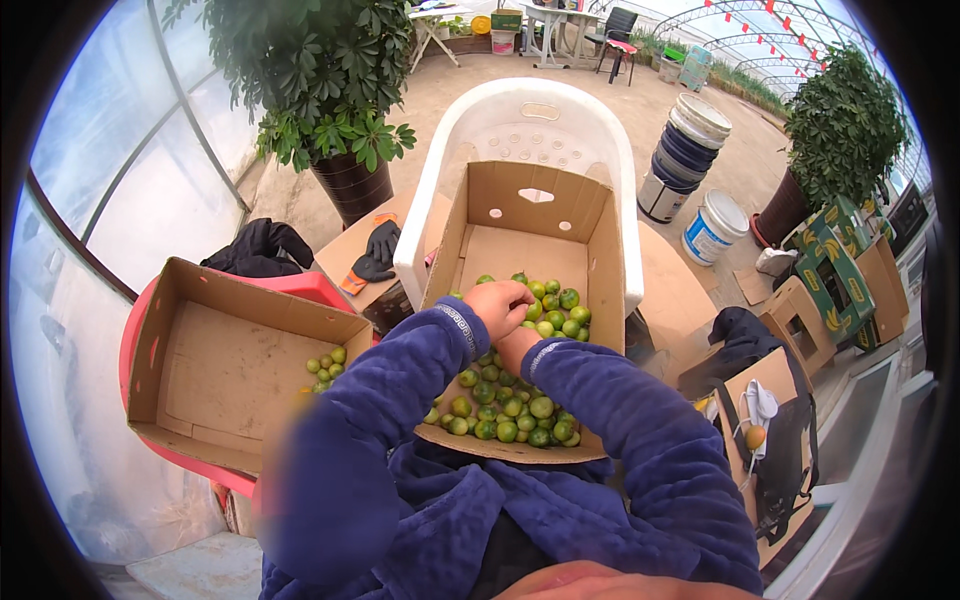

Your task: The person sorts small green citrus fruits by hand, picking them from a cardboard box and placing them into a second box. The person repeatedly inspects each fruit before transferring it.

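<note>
A cardboard box (540, 184) stands on a white plastic chair (630, 225) before me, its near half holding many small green tomatoes (541, 407). Both my hands are over the fruit at the box's middle. My left hand (499, 306) has bent fingers among the upper tomatoes; whether it grips one is hidden. Close below it and touching or nearly touching is my right hand (519, 347), its fingers mostly hidden behind the left hand and cuff. At the left, a second cardboard box (225, 360) on a red chair (135, 360) holds several green tomatoes (327, 367) in its right corner.
Black and orange work gloves (375, 255) lie on cardboard left of the white chair. Potted plants (352, 180) stand beyond. Stacked buckets (679, 157), a white bucket (714, 227) and banana boxes (834, 281) are at the right. A bag (784, 457) lies near my right elbow.
</note>
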The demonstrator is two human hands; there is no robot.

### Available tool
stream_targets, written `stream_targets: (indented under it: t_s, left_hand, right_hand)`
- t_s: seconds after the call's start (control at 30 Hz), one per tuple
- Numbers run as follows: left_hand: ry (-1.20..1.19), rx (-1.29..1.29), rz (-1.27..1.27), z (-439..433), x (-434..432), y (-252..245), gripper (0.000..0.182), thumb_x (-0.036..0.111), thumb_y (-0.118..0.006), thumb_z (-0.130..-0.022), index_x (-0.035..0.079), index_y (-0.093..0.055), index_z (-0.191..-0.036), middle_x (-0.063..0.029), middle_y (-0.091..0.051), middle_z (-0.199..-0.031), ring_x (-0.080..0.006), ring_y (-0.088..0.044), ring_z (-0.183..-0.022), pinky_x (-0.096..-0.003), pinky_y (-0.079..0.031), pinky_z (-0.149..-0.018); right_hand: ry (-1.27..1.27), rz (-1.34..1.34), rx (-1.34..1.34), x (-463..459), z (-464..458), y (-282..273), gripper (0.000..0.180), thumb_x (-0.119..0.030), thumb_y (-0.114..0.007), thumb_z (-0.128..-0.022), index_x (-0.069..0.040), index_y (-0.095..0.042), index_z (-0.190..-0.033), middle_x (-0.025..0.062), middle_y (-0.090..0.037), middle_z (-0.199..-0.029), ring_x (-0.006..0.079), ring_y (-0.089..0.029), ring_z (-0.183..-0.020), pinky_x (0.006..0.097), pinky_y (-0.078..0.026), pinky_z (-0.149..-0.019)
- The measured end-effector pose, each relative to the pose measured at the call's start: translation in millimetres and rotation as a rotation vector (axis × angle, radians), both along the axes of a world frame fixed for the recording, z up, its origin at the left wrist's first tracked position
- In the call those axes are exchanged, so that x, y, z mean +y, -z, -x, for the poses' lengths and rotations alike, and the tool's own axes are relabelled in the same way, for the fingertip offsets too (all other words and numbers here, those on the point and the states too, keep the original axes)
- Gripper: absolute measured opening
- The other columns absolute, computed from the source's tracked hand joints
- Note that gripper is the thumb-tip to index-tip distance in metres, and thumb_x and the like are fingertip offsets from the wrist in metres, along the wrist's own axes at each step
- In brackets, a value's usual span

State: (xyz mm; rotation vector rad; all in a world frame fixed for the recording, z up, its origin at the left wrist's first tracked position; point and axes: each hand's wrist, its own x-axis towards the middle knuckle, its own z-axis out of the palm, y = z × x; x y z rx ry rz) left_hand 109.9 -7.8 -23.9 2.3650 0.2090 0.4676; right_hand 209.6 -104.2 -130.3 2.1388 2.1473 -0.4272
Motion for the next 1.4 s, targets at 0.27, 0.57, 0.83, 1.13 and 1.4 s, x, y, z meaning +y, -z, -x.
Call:
stream_targets:
  t_s: [0.27, 0.57, 0.83, 1.13, 1.4]
  left_hand:
    - [0.002, -0.005, 0.001, 2.0, -3.4, 0.6, 0.019, 0.010, -0.064, -0.087, 0.005, -0.070, -0.104, -0.0152, -0.072, -0.093, -0.0303, -0.070, -0.085, -0.0392, -0.056, -0.079]
    - [0.010, 0.028, 0.002, 2.4, -4.7, -1.2, 0.019, 0.011, -0.065, -0.087, 0.005, -0.070, -0.104, -0.0148, -0.072, -0.092, -0.0305, -0.070, -0.085, -0.0390, -0.056, -0.079]
    - [0.009, 0.029, -0.004, 1.2, -5.2, 0.3, 0.019, 0.011, -0.066, -0.087, 0.005, -0.070, -0.104, -0.0153, -0.072, -0.093, -0.0310, -0.070, -0.087, -0.0393, -0.056, -0.080]
    - [0.025, 0.028, -0.017, 1.7, -5.5, -1.4, 0.019, 0.012, -0.066, -0.087, 0.005, -0.070, -0.104, -0.0158, -0.071, -0.094, -0.0322, -0.069, -0.088, -0.0396, -0.055, -0.081]
    - [-0.017, 0.028, -0.003, 0.1, -0.9, 6.2, 0.018, 0.013, -0.065, -0.088, 0.004, -0.070, -0.103, -0.0172, -0.071, -0.093, -0.0328, -0.069, -0.088, -0.0399, -0.055, -0.081]
  right_hand:
    - [-0.012, 0.046, 0.014, 4.4, 1.6, 8.1, 0.031, -0.008, -0.058, -0.084, -0.004, -0.063, -0.114, 0.0190, -0.066, -0.118, 0.0326, -0.064, -0.111, 0.0419, -0.053, -0.088]
    - [0.009, 0.038, 0.035, -0.1, 1.6, 9.4, 0.033, -0.010, -0.057, -0.085, -0.003, -0.062, -0.117, 0.0201, -0.065, -0.121, 0.0330, -0.063, -0.113, 0.0422, -0.053, -0.091]
    - [-0.041, -0.011, 0.052, 2.3, 0.6, 12.4, 0.028, -0.009, -0.057, -0.083, -0.002, -0.066, -0.109, 0.0215, -0.066, -0.117, 0.0343, -0.064, -0.111, 0.0433, -0.051, -0.092]
    - [-0.074, -0.162, 0.073, 0.0, 7.8, 12.6, 0.030, -0.010, -0.056, -0.083, -0.002, -0.067, -0.110, 0.0209, -0.067, -0.117, 0.0343, -0.064, -0.109, 0.0435, -0.052, -0.093]
    - [0.047, 0.031, -0.036, 3.8, 5.7, -11.4, 0.030, -0.018, -0.062, -0.082, -0.007, -0.071, -0.109, 0.0164, -0.070, -0.114, 0.0301, -0.067, -0.106, 0.0415, -0.054, -0.089]
